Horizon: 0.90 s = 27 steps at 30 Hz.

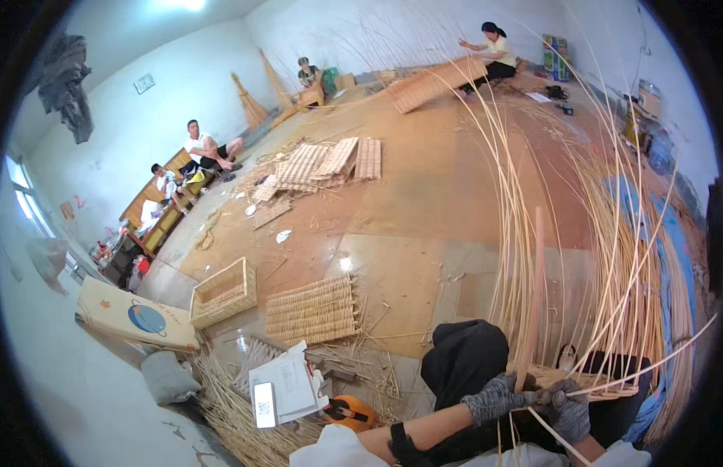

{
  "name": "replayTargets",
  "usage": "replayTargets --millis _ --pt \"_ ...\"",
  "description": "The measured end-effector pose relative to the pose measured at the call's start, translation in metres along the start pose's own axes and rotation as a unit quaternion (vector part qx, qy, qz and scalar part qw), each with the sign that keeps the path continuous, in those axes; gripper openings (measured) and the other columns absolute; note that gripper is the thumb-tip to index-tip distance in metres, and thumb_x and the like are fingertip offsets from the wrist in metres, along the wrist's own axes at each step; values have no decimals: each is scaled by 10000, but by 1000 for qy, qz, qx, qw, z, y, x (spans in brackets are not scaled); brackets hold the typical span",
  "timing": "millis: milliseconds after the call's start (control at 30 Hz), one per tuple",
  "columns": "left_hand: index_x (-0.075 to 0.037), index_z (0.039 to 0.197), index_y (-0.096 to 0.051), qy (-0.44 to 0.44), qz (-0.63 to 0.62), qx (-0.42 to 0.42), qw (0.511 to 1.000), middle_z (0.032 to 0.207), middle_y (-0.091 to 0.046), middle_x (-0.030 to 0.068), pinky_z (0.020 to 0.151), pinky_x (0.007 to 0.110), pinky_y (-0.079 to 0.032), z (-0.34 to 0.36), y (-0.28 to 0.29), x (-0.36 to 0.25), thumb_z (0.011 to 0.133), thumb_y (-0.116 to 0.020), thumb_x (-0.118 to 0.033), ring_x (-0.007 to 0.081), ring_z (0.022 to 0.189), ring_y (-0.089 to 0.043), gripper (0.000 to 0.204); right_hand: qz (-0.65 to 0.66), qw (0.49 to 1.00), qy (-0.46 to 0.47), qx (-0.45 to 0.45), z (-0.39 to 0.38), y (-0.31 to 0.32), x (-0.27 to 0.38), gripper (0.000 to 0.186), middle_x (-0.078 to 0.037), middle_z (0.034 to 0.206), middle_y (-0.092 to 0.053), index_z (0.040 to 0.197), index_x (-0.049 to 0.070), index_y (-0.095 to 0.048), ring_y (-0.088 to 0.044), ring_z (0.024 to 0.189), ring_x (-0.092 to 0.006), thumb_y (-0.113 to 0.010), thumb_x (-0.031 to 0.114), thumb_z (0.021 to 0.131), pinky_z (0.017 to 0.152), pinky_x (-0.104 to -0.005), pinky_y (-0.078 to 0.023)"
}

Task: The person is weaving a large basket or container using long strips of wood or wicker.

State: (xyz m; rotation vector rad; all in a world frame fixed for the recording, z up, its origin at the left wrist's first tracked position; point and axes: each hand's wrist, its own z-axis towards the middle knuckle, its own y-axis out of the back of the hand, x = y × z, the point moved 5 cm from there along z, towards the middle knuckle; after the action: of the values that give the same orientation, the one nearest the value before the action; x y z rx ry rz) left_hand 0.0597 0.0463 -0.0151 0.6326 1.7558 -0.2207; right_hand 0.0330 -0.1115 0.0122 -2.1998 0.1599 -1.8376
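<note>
A partly woven wicker panel (pixel 595 380) lies across my lap, with long pale rods (pixel 511 257) fanning up and away from it. My left hand (pixel 493 398), in a grey knit glove, is closed at the panel's near edge, around the foot of the upright rods. Right beside it, my gloved right hand (pixel 568 409) is closed on a thin wicker rod (pixel 661 366) that sticks out to the right. A flat, wider wooden strip (pixel 539 280) stands upright by my left hand. The fingertips partly hide each other, and other rod ends (pixel 560 436) hang below the hands.
To the right lies a large bundle of rods (pixel 633 241) on blue sheeting. At left are a woven panel (pixel 313 310), a wicker basket (pixel 224 293), a phone (pixel 264 405) on papers and an orange round object (pixel 350 412). Stacked panels (pixel 322 167) and several people are farther off.
</note>
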Motion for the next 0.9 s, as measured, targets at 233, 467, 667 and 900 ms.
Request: replayTargets --millis 233,467,667,900 --pt "-28 1102 -533 -39 -89 38 995 1038 -576 135 879 296 -400 7 1 11 799 -599 -395 207 1001 -527 480 26 998 -2 50 3 -6 6 456 -75 733 -566 869 24 -494 -585 699 -188 -664 420 720 646 -321 -530" --pt "-21 1117 -509 14 43 53 998 1034 -562 138 845 299 -418 1 6 -2 808 -576 -414 211 979 -525 504 -77 991 60 87 -5 -5 9 469 -65 738 -577 842 22 -508 -523 613 -122 -667 444 716 528 -263 -433" --pt "-12 1075 -505 -18 -101 31 994 1020 -568 124 838 289 -421 4 1 21 787 -614 -396 181 946 -525 492 -7 994 26 108 0 -8 -2 392 -82 757 -587 848 25 -518 -562 670 -163 -684 361 731 612 -297 -486" --pt "-20 1035 -515 -18 -30 12 999 961 -584 101 799 285 -434 10 3 16 763 -648 -387 154 896 -531 477 -86 988 52 115 4 -12 7 426 -100 759 -592 807 -4 -549 -595 742 -198 -655 404 740 666 -327 -519"
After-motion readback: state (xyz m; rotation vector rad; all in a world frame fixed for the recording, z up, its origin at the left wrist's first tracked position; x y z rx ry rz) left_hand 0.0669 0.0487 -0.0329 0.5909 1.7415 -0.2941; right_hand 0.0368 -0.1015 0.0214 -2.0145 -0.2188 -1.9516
